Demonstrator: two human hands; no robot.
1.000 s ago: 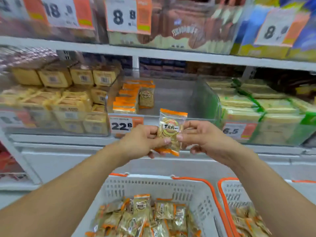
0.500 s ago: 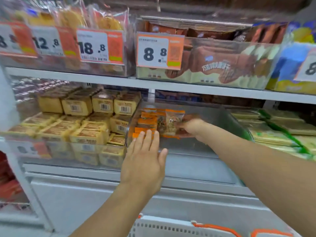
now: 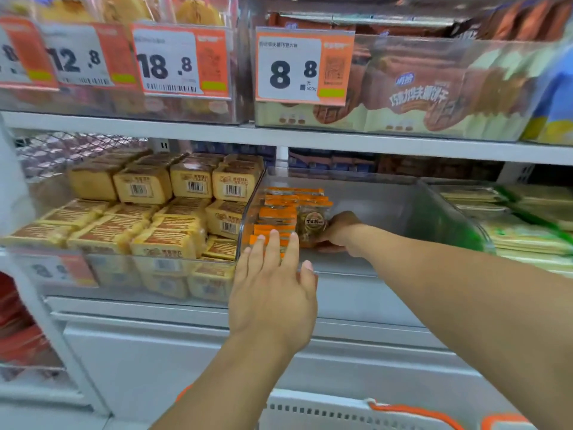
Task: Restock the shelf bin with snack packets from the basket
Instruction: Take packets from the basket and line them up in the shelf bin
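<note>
snack packet [image 3: 312,224] stands in the shelf bin [image 3: 434,218], pinched by right hand [image 3: 339,231] fingers.

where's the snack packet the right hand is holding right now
In the head view the snack packet sits inside the clear shelf bin, at centre, held by the right hand against the right side of the orange packet stack.

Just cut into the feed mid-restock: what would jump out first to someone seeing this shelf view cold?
The right hand reaching into the clear shelf bin, holding an orange-topped snack packet against the row of packets at the bin's left side. The left hand is spread flat at the bin's front edge. Above, big price tags stand out, notably the 8.8 tag.
</note>
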